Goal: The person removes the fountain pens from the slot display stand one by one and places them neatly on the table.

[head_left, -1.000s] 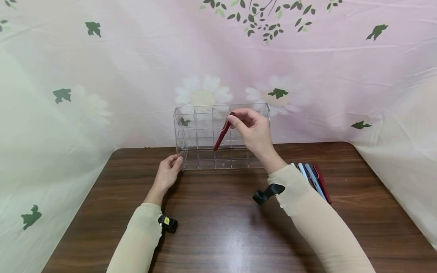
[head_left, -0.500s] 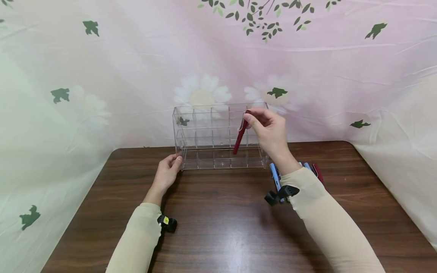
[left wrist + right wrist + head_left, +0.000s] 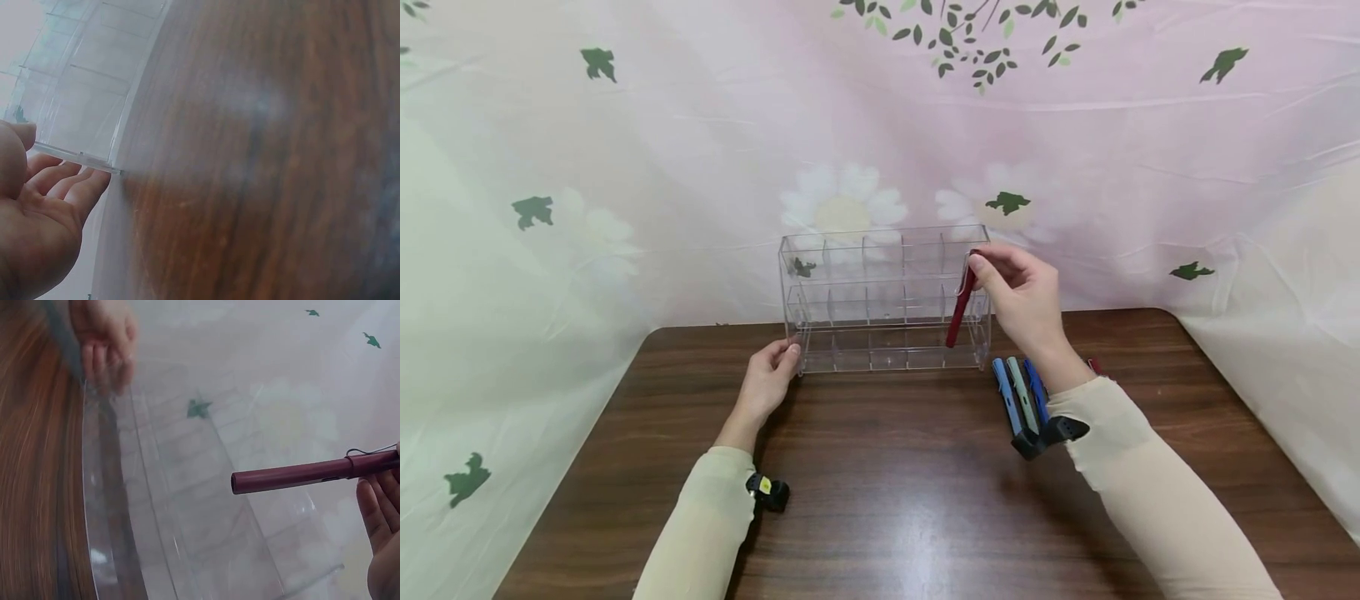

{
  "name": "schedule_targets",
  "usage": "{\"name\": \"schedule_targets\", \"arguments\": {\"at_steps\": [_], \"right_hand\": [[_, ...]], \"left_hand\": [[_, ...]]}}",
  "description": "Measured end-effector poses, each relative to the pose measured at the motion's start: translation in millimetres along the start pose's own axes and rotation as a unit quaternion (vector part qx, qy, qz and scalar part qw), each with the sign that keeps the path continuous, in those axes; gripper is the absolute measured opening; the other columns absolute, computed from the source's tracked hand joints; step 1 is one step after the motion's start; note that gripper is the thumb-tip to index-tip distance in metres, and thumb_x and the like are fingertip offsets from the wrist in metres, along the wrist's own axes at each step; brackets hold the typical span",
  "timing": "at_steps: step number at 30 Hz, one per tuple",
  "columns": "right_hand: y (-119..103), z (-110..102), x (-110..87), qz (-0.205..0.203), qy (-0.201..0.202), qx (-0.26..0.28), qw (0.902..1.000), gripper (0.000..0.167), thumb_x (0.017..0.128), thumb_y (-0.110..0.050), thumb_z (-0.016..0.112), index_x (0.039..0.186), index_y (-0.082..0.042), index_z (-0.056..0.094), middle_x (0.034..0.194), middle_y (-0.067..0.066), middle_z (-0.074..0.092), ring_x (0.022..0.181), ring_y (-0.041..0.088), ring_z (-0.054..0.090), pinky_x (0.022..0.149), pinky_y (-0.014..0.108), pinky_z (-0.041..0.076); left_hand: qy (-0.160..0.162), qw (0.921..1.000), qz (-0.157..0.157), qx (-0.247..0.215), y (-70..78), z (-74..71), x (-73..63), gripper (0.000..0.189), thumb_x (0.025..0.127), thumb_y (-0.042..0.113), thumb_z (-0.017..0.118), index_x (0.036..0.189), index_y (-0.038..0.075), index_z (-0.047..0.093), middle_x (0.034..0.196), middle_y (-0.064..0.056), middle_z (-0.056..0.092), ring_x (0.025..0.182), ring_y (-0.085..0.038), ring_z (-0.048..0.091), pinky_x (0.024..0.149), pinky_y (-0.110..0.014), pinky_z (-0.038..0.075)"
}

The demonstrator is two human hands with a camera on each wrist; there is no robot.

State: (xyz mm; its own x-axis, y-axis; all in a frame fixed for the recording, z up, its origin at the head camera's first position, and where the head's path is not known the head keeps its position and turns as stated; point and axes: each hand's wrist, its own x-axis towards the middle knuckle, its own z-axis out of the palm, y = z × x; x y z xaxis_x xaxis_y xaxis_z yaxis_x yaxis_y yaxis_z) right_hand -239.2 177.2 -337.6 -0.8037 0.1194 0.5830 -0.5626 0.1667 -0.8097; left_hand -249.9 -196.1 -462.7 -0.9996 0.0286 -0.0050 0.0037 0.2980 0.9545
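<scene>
A clear acrylic organizer [image 3: 887, 358] with tiered compartments stands at the back of the table. My left hand [image 3: 767, 382] grips its left side low down; in the left wrist view the thumb and fingers [image 3: 87, 190] lie on either side of the clear panel's edge. My right hand [image 3: 1026, 296] pinches a dark red pen [image 3: 960, 312] by its capped, clip end. The pen hangs tilted in front of the organizer's right part, its lower end pointing down and slightly left. In the right wrist view the pen's barrel [image 3: 287, 477] overlaps the organizer.
On the brown table [image 3: 865, 500], right of the organizer, lie a light blue pen [image 3: 1007, 396], a green pen [image 3: 1022, 396] and a dark blue pen [image 3: 1036, 387]. Another red pen [image 3: 1096, 366] shows past the right forearm, which hides part of the row. A printed cloth hangs behind.
My right hand has moved right and slightly down with the red pen, from the organizer's middle to its right end. The left hand has stayed at the organizer's left side.
</scene>
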Motion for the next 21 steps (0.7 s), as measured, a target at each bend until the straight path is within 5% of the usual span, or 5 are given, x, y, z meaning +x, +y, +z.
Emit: {"name": "schedule_targets", "arguments": {"at_steps": [21], "right_hand": [[4.7, -65.4, -13.6, 0.017, 0.017, -0.074, 0.9969, 0.025, 0.102, -0.016, 0.076, 0.117, 0.005, 0.078, 0.093, -0.011, 0.080, 0.076, 0.003, 0.075, 0.077, 0.014, 0.064]], "left_hand": [[0.006, 0.9999, 0.008, 0.005, 0.3, 1.5, -1.3, 0.048, 0.117, 0.021, 0.050, 0.150, -0.012, 0.052, 0.142, -0.035, 0.064, 0.138, -0.045, 0.063, 0.118, -0.050, 0.053]]}}
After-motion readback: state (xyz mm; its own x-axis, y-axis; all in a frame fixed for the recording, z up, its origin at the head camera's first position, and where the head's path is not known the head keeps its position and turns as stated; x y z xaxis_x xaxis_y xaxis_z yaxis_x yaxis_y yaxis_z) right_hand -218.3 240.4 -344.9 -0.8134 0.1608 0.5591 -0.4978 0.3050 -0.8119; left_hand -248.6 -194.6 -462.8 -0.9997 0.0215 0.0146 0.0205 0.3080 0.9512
